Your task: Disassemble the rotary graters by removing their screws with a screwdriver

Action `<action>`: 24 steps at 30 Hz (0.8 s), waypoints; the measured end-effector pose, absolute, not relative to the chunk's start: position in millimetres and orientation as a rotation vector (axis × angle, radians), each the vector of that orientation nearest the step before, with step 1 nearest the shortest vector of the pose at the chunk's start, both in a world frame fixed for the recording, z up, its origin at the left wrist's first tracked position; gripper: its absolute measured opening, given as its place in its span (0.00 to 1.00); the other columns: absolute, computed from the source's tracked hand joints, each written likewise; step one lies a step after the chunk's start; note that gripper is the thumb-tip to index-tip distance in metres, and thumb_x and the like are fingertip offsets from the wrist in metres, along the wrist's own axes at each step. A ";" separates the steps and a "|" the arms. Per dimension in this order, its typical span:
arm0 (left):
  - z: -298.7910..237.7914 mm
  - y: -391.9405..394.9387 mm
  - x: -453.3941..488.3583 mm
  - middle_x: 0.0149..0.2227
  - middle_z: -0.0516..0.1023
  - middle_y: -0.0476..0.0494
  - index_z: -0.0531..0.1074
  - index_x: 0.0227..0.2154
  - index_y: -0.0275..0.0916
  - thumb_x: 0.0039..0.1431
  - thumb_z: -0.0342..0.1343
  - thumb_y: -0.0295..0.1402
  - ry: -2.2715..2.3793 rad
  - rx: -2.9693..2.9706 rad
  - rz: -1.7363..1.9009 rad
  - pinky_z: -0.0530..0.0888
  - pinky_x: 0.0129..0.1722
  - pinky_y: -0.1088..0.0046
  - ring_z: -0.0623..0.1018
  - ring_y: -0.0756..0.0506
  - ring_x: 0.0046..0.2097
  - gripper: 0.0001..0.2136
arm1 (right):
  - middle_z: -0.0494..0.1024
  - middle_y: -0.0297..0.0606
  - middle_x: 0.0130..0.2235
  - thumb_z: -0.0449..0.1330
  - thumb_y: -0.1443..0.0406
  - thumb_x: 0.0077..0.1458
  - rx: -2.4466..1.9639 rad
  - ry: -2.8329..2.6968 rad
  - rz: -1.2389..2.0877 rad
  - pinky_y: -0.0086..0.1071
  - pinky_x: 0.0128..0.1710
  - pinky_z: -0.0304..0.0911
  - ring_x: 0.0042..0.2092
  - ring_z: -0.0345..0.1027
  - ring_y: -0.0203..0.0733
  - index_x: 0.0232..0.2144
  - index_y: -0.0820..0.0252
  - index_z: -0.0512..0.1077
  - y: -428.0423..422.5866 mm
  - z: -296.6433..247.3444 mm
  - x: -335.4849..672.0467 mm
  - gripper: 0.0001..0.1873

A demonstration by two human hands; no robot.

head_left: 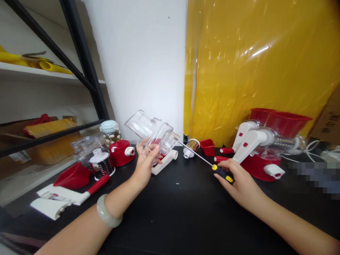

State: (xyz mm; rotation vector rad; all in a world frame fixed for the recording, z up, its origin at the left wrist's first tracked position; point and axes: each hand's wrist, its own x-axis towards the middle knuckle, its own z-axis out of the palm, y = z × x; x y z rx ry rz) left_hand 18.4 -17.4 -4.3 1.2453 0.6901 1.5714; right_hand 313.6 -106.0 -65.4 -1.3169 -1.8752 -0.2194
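In the head view, the left hand (147, 157) curls around a clear plastic grater housing (162, 130) above the black table (180, 216); the right hand (240, 179) grips a screwdriver (222, 173) pointed at it. 2 rotary graters (253, 141) stand rightward.

1. Clear plastic housing (158, 128): hollow, raised left of centre, tilted, its wide mouth facing left.
2. Screwdriver (223, 174): slanted, black-and-yellow handle near right, thin metal shaft pointing far left at the housing.

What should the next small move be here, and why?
Probably, the right hand should align the screwdriver with the right end of the clear plastic part: it points there, and the left hand holds that part; tip contact is unclear.
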 end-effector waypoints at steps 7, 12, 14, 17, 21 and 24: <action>-6.3 -16.1 17.4 0.35 0.71 0.54 0.54 0.50 0.44 0.45 0.69 0.45 0.685 1.245 1.570 0.74 0.24 0.75 0.74 0.51 0.27 0.35 | 0.80 0.42 0.41 0.55 0.56 0.64 -1.453 -1.827 0.016 0.41 0.40 0.73 0.42 0.78 0.48 0.49 0.53 0.61 -106.0 -71.2 310.8 0.15; -8.2 -15.6 18.2 0.34 0.71 0.54 0.55 0.48 0.45 0.44 0.69 0.45 0.673 1.274 1.560 0.73 0.23 0.75 0.74 0.51 0.27 0.34 | 0.80 0.45 0.45 0.52 0.53 0.65 -1.535 -1.876 0.079 0.42 0.41 0.73 0.43 0.78 0.49 0.48 0.54 0.64 -112.6 -61.9 307.5 0.15; -8.0 -15.9 18.2 0.34 0.71 0.54 0.55 0.48 0.44 0.45 0.69 0.46 0.673 1.276 1.560 0.74 0.23 0.75 0.74 0.51 0.27 0.34 | 0.80 0.46 0.47 0.49 0.53 0.66 -1.520 -1.904 0.072 0.43 0.45 0.72 0.45 0.77 0.49 0.48 0.55 0.66 -115.6 -56.5 306.3 0.16; -6.2 -16.7 18.1 0.34 0.71 0.54 0.54 0.48 0.44 0.43 0.70 0.46 0.672 1.272 1.564 0.74 0.23 0.75 0.74 0.52 0.27 0.35 | 0.79 0.44 0.48 0.45 0.56 0.69 -1.450 -1.947 0.077 0.41 0.48 0.72 0.49 0.76 0.46 0.48 0.55 0.68 -116.7 -53.0 305.7 0.16; -4.5 -16.8 17.9 0.34 0.70 0.55 0.54 0.48 0.44 0.42 0.70 0.47 0.681 1.261 1.565 0.74 0.23 0.76 0.73 0.52 0.27 0.36 | 0.78 0.45 0.48 0.47 0.56 0.68 -1.444 -1.942 0.040 0.42 0.50 0.71 0.50 0.75 0.47 0.49 0.56 0.69 -111.5 -59.1 308.2 0.17; -6.0 -15.4 17.2 0.35 0.70 0.55 0.54 0.49 0.45 0.43 0.70 0.48 0.681 1.267 1.562 0.75 0.24 0.75 0.73 0.52 0.28 0.36 | 0.77 0.47 0.49 0.48 0.55 0.67 -1.449 -1.929 0.004 0.45 0.53 0.70 0.51 0.74 0.49 0.50 0.56 0.68 -107.4 -65.1 310.5 0.17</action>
